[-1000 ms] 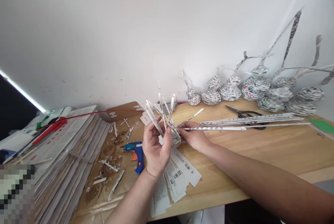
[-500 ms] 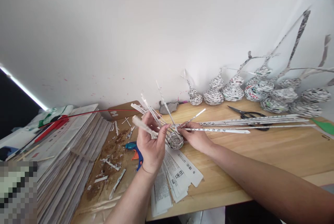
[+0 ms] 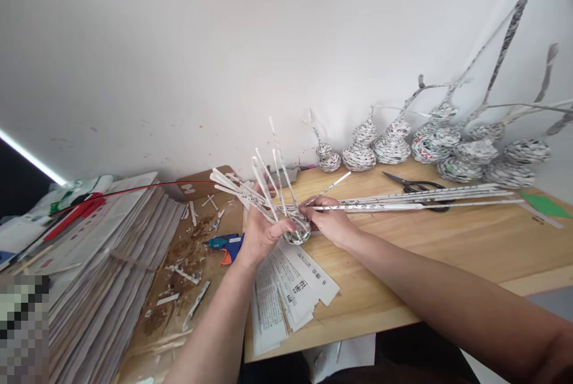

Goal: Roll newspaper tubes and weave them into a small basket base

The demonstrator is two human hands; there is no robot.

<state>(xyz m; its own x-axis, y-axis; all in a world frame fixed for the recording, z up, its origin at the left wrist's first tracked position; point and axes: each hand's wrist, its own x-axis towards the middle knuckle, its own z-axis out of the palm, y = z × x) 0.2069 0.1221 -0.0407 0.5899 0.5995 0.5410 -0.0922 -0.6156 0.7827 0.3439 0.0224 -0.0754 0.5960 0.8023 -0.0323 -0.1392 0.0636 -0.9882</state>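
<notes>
A small round woven-paper piece (image 3: 299, 234) sits low between my hands, with several rolled paper tubes (image 3: 283, 172) fanning up and leftward from it. My left hand (image 3: 260, 240) wraps its left side, thumb on the rim and fingers partly hidden behind the tubes. At the right rim, my right hand (image 3: 332, 221) pinches a printed paper tube (image 3: 385, 207) that stretches out to the right; another thin tube (image 3: 335, 182) slants up beside those fingers. Flat newspaper strips (image 3: 290, 294) lie fanned under the woven piece.
Black scissors (image 3: 405, 183) lie behind long paper tubes (image 3: 474, 194) on the right. Several woven-paper gourds (image 3: 359, 148) line the wall. A blue glue gun (image 3: 230, 243) rests left of my left hand, near paper scraps (image 3: 183, 275) and a tall newspaper stack (image 3: 125, 258).
The upright tubes have shifted and spread differently, and my left hand has turned, its thumb now lower on the woven rim. My right hand keeps its pinch; the whole view has moved slightly.
</notes>
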